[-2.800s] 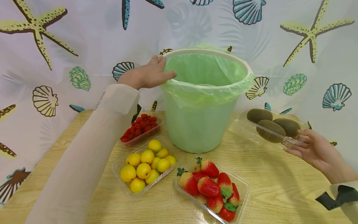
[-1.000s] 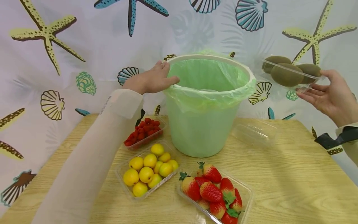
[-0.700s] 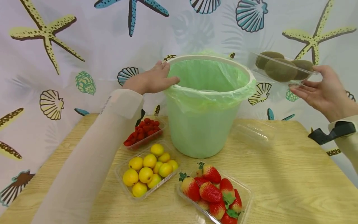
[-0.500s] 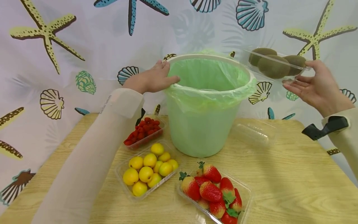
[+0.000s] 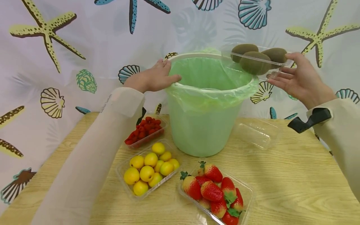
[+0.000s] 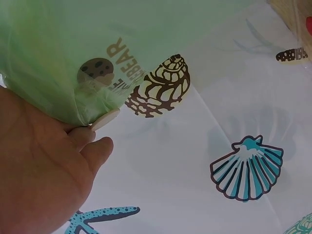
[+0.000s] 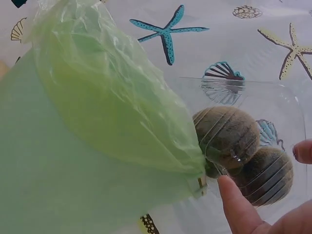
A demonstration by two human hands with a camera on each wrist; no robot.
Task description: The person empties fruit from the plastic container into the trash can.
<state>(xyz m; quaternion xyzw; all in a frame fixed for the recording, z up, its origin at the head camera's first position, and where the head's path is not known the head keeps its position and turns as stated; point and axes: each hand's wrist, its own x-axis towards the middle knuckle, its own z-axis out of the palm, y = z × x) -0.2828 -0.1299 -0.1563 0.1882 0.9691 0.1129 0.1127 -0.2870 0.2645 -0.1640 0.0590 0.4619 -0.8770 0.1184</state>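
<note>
Your right hand (image 5: 303, 79) has carried the tray (image 5: 227, 57) of kiwis (image 5: 255, 63) leftward since a second ago, from beside the bucket (image 5: 201, 131) to above its right side. Your thumb and fingers pinch the tray's right end. Your left hand (image 5: 153, 78) rests on the bucket's left edge, as before; whether its fingers curl round it cannot be told. Strawberries (image 5: 212, 192), yellow fruit (image 5: 147, 174) and red berries (image 5: 144, 128) sit on the table (image 5: 289, 187).

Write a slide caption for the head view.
Right hand holds a clear tray of brown fruit at a lined green bin; left hand rests on its rim.
</note>
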